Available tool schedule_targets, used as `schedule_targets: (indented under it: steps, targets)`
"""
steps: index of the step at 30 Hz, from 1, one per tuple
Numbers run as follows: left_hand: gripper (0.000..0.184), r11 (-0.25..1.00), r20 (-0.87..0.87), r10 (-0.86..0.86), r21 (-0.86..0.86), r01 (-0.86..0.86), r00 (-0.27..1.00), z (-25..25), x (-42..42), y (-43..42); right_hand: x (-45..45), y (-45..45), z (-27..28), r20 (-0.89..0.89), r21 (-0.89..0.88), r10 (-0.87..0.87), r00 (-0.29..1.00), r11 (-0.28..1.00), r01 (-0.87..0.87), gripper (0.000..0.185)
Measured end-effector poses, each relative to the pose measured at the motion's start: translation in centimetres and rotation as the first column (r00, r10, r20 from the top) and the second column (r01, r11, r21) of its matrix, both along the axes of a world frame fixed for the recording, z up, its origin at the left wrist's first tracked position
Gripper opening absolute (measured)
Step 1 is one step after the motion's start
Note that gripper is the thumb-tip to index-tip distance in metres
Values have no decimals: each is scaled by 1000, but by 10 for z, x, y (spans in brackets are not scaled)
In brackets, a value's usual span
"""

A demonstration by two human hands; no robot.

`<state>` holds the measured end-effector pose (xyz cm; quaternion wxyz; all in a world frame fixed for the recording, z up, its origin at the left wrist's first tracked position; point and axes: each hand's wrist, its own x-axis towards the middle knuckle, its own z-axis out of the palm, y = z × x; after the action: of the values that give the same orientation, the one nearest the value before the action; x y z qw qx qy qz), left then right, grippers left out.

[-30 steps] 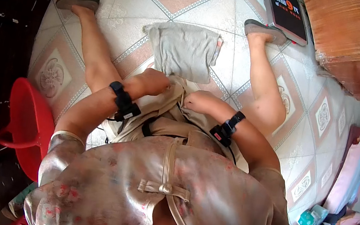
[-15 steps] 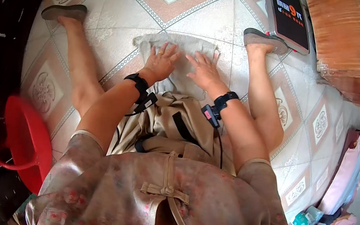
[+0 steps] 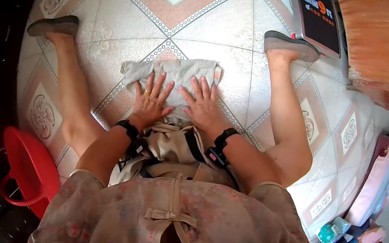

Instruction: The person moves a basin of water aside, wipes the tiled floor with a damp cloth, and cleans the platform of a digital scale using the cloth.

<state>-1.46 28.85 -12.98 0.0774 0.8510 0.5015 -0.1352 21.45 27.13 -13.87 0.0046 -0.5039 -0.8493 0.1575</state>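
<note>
A grey cloth (image 3: 177, 70) lies on the tiled floor between my legs. My left hand (image 3: 150, 101) rests flat on the cloth's left part, fingers spread, with a ring on one finger. Beside it, my right hand (image 3: 204, 108) presses flat on the right part, its fingers apart too. The two hands do not touch each other. Both wrists carry black bands with small boxes. Bunched beige fabric (image 3: 167, 145) lies just behind the hands, and the cloth's near edge is partly hidden.
A red plastic basin (image 3: 32, 166) stands at the left. At the upper right are a flat black-topped box (image 3: 317, 16) near my foot and a wooden piece of furniture (image 3: 385, 55). Pink and blue fabric (image 3: 371, 187) and small items are at the right edge.
Both hands, first closed near the beige fabric, opened and reached forward onto the cloth. Since then they have moved back toward my body, and the cloth now looks shorter and nearer.
</note>
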Motion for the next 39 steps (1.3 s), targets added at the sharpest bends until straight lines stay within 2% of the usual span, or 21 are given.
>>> schedule_targets:
  steps: [1, 3, 4, 5, 9, 14, 18, 26, 29, 30, 31, 33, 34, 36, 37, 39]
  targets:
    - [89, 1000, -19, -8, -3, 8, 1000, -1, 2, 11, 1, 7, -4, 3, 6, 17, 1000, 1000, -17, 69]
    - [88, 994, 52, -2, 106, -3, 999, -14, 3, 48, 9, 39, -14, -91, 108, -21, 996, 994, 31, 67]
    - [85, 976, 87, -17, 218, -2, 996, -16, 12, 90, 11, 84, -9, -34, 143, -102, 994, 984, 106, 67]
    - [81, 976, 93, 2, 217, -22, 996, -19, 18, 112, 14, 109, -14, -64, 180, -124, 990, 974, 134, 67]
    - [80, 963, 183, 38, 257, -85, 982, -32, 41, 182, 26, 188, -31, 38, 217, -195, 980, 959, 183, 63]
    - [79, 947, 161, 53, 305, -101, 986, -37, 61, 228, 36, 232, -33, 52, 241, -238, 970, 946, 219, 60]
    - [79, 955, 96, 42, 288, -69, 994, -33, 58, 219, 31, 218, -26, 26, 230, -246, 969, 945, 233, 62]
    - [81, 991, 8, -11, 135, 10, 1000, -8, 22, 79, 8, 85, -3, 43, 44, -182, 982, 983, 180, 63]
    - [84, 999, -42, 36, 19, -35, 998, 10, 2, 29, -15, 45, 5, 86, -47, -115, 990, 992, 120, 63]
    - [85, 995, -10, 95, -33, -95, 995, 7, -5, 13, -22, 37, 12, 115, -103, -73, 991, 991, 85, 63]
    - [85, 988, -51, 133, -69, -136, 990, 19, -6, 1, -27, 31, 21, 118, -135, -47, 992, 989, 63, 62]
    - [81, 981, 7, 183, -70, -183, 983, 15, -14, -22, -37, 29, 40, 120, -197, 11, 993, 980, 13, 62]
    - [80, 984, 47, 177, -3, -177, 983, 7, -18, -27, -43, 32, 53, 210, -149, 60, 976, 988, -29, 60]
    - [79, 981, 113, 138, 124, -152, 984, -2, -25, -36, -48, 33, 41, 113, -11, 59, 992, 998, -58, 59]
    - [77, 973, 138, 192, 101, -206, 972, -3, -26, -33, -48, 36, 32, 69, 63, 48, 996, 997, -52, 59]
    - [75, 949, 197, 298, 44, -312, 934, -8, -21, -22, -47, 42, 20, 52, 83, 81, 995, 993, -85, 59]
